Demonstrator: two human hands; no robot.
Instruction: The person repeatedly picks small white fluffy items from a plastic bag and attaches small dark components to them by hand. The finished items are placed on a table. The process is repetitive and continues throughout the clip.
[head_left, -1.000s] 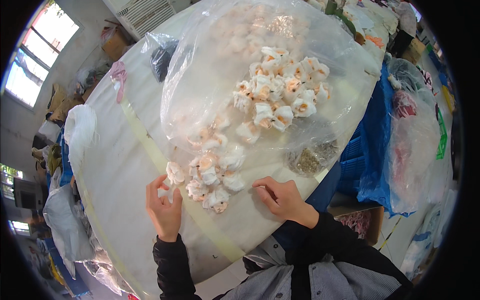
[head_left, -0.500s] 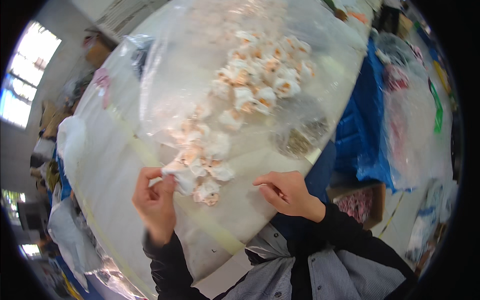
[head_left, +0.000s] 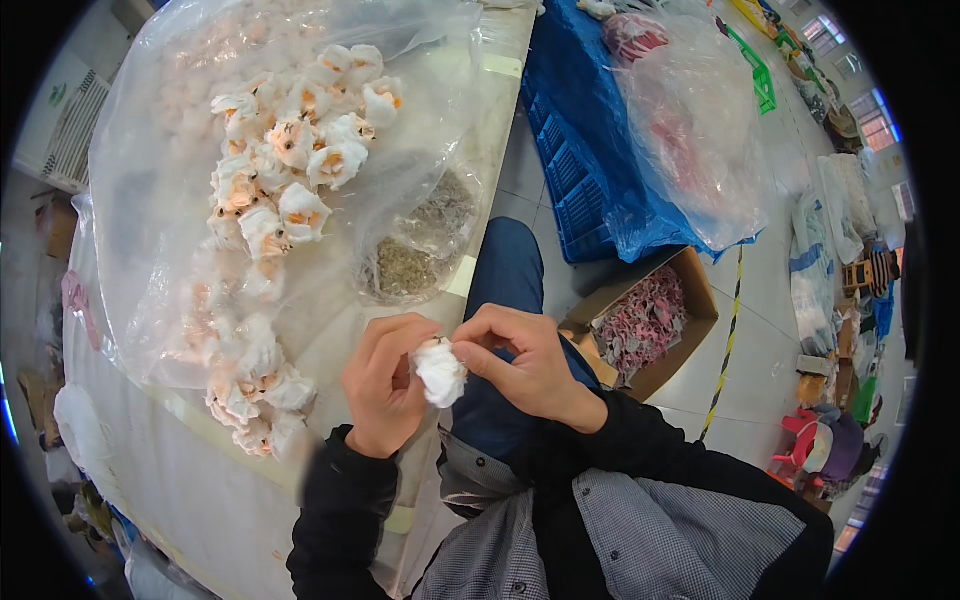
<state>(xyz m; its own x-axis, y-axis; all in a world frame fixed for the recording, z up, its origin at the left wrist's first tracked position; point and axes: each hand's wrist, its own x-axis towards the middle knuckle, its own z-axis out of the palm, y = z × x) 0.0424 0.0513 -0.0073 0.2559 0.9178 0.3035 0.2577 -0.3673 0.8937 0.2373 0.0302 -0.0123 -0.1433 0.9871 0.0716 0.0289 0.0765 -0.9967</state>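
Left hand (head_left: 388, 378): fingers closed on a white artificial flower (head_left: 441, 378), pinching its left side. Right hand (head_left: 527, 365): thumb and forefinger drawn together, their tips at the upper right edge of the same flower; whether they grip it cannot be told. The held flower is raised at the right-hand margin of the pale surface (head_left: 190, 500), in front of a blue trouser leg (head_left: 505, 265). Left of the held flower lies a loose cluster of white and peach flowers (head_left: 258, 385). Farther up and left of it, a heap of similar flowers (head_left: 295, 150) with orange centres lies at a large clear plastic bag (head_left: 135, 230); the film hides how far inside each lies. Above the held flower, a small clear bag (head_left: 415, 250) contains dull greenish-brown material. To its right, an open cardboard box (head_left: 668, 367) holds pink and grey shreds; beyond the box, black-and-yellow tape (head_left: 726, 350) crosses the tiled floor. Up and right of the held flower stands a blue plastic crate (head_left: 568, 180).
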